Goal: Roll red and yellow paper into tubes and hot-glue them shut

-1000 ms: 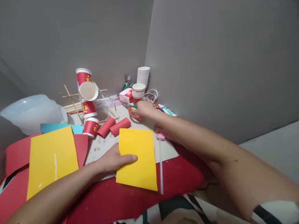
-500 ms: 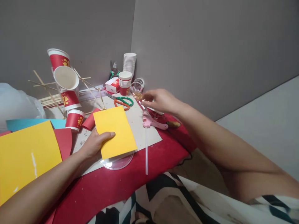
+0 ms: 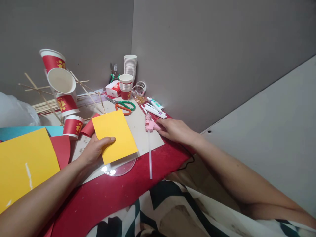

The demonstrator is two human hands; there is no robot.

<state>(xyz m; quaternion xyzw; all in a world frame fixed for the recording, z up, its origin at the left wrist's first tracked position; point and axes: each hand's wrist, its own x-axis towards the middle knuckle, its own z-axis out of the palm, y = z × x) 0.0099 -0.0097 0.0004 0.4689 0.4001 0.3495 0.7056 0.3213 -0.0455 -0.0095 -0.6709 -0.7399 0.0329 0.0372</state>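
Observation:
A folded sheet of yellow card (image 3: 117,131) is pinched in my left hand (image 3: 95,148), thumb on top and fingers hidden beneath. It hovers over a clear round plastic lid (image 3: 123,168) and a pale board (image 3: 153,140). My right hand (image 3: 175,130) closes around the handle end of a pink hot glue gun (image 3: 149,124), which lies at the board's right edge. A long clear glue stick (image 3: 150,158) sticks out of the gun's back toward me. Behind that hand lie several white markers (image 3: 156,108). Green-and-orange scissors (image 3: 123,107) rest beyond the card.
Red paper cups (image 3: 66,103) joined with thin wooden sticks (image 3: 41,89) stand at left. Stacked paper cups (image 3: 129,67), pliers (image 3: 114,72) and a small red-and-white box (image 3: 113,89) sit by the wall. A large yellow sheet (image 3: 27,164) and a white plastic bag (image 3: 17,110) are at far left.
My right hand has come down from beside the markers onto the glue gun's handle, uncovering the markers. My left hand still holds the yellow card. The view has shifted slightly right.

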